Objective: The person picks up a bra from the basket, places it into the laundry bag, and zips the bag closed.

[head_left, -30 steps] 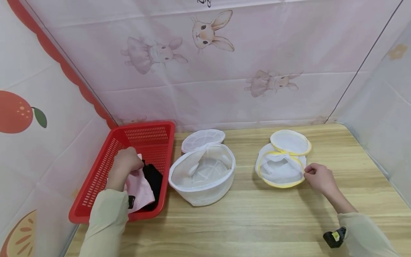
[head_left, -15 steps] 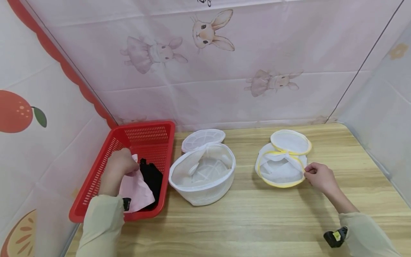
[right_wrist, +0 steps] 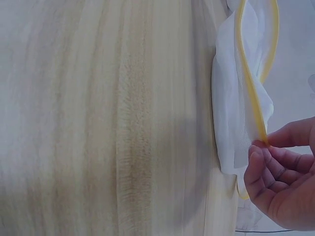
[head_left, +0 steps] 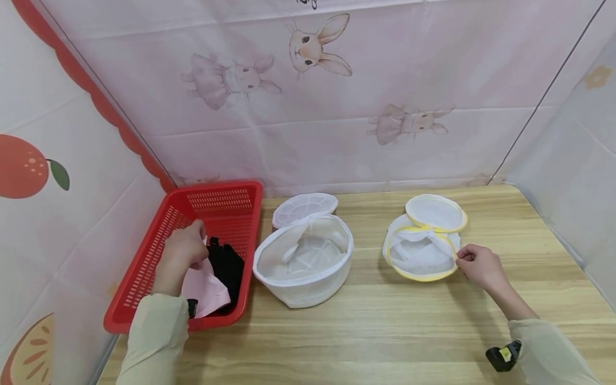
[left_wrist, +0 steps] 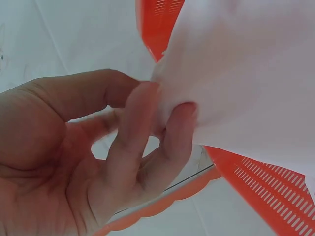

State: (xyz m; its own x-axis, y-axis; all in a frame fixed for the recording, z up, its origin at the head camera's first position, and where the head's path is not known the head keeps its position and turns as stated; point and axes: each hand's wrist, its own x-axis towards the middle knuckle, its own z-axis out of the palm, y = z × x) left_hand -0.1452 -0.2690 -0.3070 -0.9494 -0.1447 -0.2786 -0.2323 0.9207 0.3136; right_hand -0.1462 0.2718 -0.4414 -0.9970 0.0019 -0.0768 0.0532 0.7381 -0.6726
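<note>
My left hand (head_left: 182, 250) is over the red basket (head_left: 253, 235) and pinches the edge of a pale pink cloth (head_left: 206, 289). In the left wrist view, thumb and fingers of the left hand (left_wrist: 118, 142) meet on the cloth (left_wrist: 241, 83). A black cloth item (head_left: 227, 270) lies beside it in the basket. At the right, my right hand (head_left: 481, 266) pinches the yellow rim of a small white mesh laundry bag (head_left: 418, 259), which stands with its round lid folded back. The right wrist view shows thumb and fingertips of that hand (right_wrist: 283, 172) on the yellow trim.
Between the basket and the small bag stands a larger white mesh laundry bag (head_left: 308, 286), its lid (head_left: 305, 208) flipped back toward the wall. The wooden table (head_left: 356, 342) meets a pink rabbit-print backdrop (head_left: 337, 144) behind. A fruit-print sheet (head_left: 62, 230) hangs at the left.
My left hand has shifted slightly left with the pink cloth, uncovering more of the black item. The right hand keeps its pinch on the yellow rim.
</note>
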